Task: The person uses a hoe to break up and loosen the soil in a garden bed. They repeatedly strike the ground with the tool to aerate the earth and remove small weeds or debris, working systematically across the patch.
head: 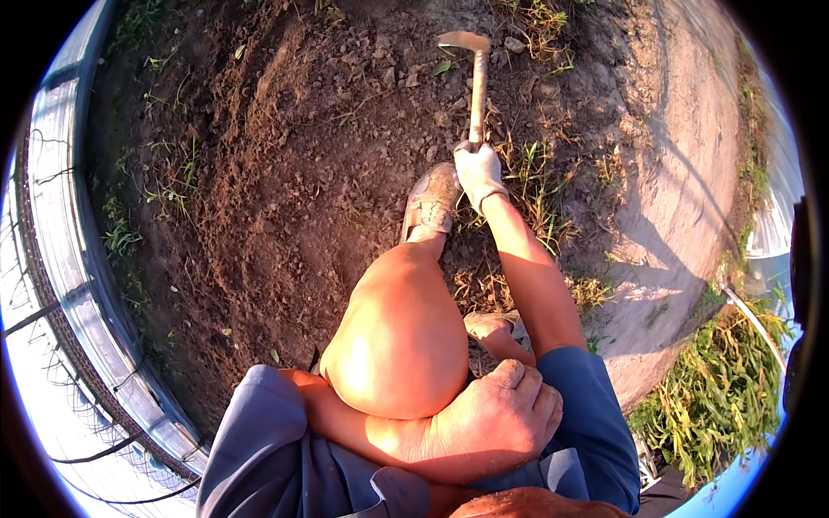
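My right hand (480, 173), in a light work glove, grips the lower end of the wooden handle of a short hand tool with a curved metal blade (466, 41), like a sickle or small hand hoe. The blade lies at the far end, over loose soil (285, 149), and its tip points left. My left hand (502, 408) is bare and loosely fisted, with that forearm across my body just below the bent knee (401, 337). Its palm is hidden; nothing shows in it. Beside the gloved hand is a dirt-covered shoe (432, 197); part of the other foot (492, 327) shows behind.
Weeds and dry grass (534, 175) grow right of the gloved hand. A pale dirt path (693, 149) runs along the right side. Framed plastic sheeting (58, 149) with dark cords curves along the left. Leafy green plants (712, 388) stand at lower right.
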{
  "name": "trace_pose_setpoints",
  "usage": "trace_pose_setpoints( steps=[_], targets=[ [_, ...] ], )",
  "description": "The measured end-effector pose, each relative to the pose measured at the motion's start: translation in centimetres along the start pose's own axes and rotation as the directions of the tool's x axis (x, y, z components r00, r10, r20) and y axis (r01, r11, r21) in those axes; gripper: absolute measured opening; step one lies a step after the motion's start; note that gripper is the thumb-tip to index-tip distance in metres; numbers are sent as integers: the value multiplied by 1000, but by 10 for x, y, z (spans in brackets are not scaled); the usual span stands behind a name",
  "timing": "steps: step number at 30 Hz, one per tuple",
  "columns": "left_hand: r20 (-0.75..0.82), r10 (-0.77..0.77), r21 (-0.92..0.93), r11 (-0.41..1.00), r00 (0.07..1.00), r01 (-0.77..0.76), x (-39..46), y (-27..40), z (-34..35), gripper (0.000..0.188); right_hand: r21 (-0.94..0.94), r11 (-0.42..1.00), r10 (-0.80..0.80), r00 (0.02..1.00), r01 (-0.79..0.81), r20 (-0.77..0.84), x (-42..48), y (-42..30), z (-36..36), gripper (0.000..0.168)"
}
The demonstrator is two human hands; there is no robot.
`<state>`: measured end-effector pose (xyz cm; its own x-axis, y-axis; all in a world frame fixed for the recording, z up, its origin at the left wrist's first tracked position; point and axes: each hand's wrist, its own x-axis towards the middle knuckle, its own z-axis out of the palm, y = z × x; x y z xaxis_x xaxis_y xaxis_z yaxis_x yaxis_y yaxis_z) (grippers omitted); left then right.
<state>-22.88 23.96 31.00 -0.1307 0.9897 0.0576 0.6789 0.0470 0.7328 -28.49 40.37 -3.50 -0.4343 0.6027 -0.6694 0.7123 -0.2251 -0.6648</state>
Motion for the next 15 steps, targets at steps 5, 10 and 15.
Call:
trace_pose_setpoints(
  steps=[5,10,15],
  targets=[
    [14,13,-26,1000,1000,-13,0,0,2,35,-235,972,12,999,-4,32,2,27,-29,30],
    [13,-28,3,1000,1000,28,0,3,3,35,371,928,-3,996,36,-88,17,-63,-19,18],
    [-26,5,4,1000,1000,-5,3,2,3,35,-315,949,51,994,-18,98,27,37,-6,36]
  ],
)
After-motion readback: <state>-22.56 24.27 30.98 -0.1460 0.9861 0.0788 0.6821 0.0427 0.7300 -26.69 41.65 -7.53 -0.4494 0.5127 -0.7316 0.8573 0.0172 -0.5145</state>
